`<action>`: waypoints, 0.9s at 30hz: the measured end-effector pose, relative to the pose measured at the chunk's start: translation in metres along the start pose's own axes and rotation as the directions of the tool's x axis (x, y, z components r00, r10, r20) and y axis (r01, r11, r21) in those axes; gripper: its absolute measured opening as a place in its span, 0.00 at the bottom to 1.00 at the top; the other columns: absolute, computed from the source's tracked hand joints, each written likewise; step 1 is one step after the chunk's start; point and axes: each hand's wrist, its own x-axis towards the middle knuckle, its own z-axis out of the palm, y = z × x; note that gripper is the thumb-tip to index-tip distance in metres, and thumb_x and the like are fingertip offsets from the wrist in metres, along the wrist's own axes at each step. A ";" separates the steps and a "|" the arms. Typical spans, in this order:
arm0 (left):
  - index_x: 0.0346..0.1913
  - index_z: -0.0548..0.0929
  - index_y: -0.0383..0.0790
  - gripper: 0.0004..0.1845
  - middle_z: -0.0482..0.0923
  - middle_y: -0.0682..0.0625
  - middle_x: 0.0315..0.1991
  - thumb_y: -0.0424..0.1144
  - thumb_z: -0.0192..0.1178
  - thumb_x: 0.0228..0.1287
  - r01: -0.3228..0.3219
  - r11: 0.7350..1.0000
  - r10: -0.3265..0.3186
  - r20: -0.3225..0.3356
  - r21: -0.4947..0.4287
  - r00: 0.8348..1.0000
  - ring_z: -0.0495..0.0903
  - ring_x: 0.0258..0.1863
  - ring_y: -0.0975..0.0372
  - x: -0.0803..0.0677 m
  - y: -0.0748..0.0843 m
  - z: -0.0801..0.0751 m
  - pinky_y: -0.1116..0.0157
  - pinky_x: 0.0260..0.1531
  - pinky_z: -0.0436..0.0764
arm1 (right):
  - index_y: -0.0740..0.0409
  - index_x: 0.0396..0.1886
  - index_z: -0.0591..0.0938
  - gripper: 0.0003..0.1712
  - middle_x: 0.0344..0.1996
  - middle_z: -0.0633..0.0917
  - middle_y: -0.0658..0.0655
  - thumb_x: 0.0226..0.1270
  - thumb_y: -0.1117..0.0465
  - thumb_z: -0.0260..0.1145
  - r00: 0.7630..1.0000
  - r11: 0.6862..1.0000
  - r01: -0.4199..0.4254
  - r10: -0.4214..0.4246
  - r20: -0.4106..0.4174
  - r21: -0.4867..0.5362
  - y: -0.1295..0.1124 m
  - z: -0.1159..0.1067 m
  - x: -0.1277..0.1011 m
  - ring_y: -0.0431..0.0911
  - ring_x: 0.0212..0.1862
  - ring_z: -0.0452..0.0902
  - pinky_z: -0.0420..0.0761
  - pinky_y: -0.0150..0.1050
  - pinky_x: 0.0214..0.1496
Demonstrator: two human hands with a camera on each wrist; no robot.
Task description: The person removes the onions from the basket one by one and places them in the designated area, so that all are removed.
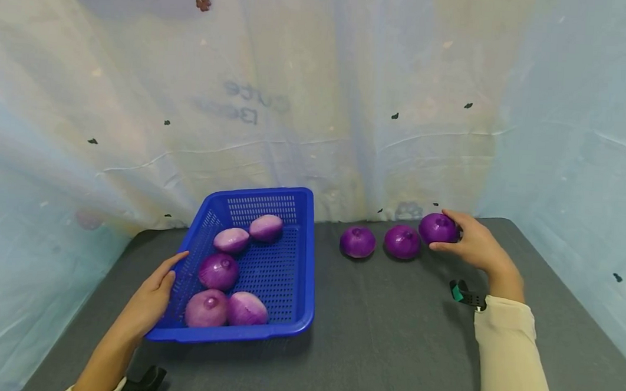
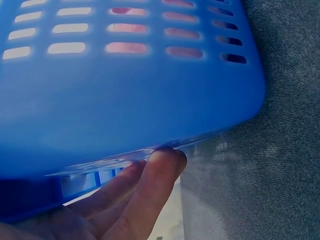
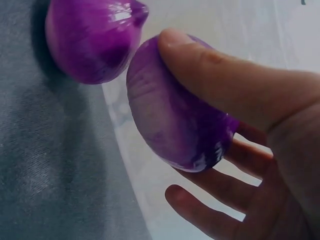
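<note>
A blue plastic basket with slotted walls stands left of centre with several purple onions in it. My left hand holds the basket's left rim; in the left wrist view its fingers press against the rim edge. At the back right, my right hand grips a glossy purple onion between thumb and fingers. The right wrist view shows the thumb across the top of this onion and the other fingers beneath. Two more purple onions, one in the middle and one further left, sit beside it in a row.
A dark grey table lies under everything. Pale printed curtains hang close behind the table's back edge and along both sides. Black wrist straps show at the left wrist and right wrist.
</note>
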 end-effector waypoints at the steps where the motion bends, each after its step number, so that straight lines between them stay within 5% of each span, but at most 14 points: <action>1: 0.81 0.45 0.54 0.28 0.46 0.29 0.78 0.49 0.21 0.82 -0.002 1.000 0.002 0.000 -0.002 1.000 0.59 0.70 0.29 0.000 0.000 0.000 0.30 0.60 0.66 | 0.64 0.79 0.53 0.58 0.73 0.59 0.76 0.61 0.43 0.73 1.000 1.000 -0.005 0.005 0.002 0.001 0.000 0.001 0.000 0.72 0.70 0.58 0.65 0.71 0.65; 19: 0.81 0.45 0.54 0.28 0.48 0.29 0.77 0.49 0.22 0.82 -0.022 1.000 0.022 -0.003 -0.016 1.000 0.60 0.70 0.29 0.000 -0.003 0.002 0.31 0.59 0.68 | 0.73 0.75 0.55 0.56 0.68 0.60 0.83 0.59 0.53 0.75 0.998 0.989 -0.063 0.060 -0.024 -0.133 0.033 0.015 0.006 0.78 0.66 0.58 0.62 0.73 0.64; 27: 0.80 0.47 0.53 0.28 0.50 0.29 0.77 0.49 0.23 0.82 -0.057 0.998 0.057 -0.017 -0.010 0.998 0.62 0.69 0.30 0.000 -0.005 0.001 0.31 0.59 0.67 | 0.71 0.76 0.55 0.54 0.69 0.59 0.81 0.59 0.56 0.74 0.996 0.991 -0.066 0.060 -0.059 -0.117 0.033 0.017 0.008 0.77 0.67 0.58 0.62 0.73 0.65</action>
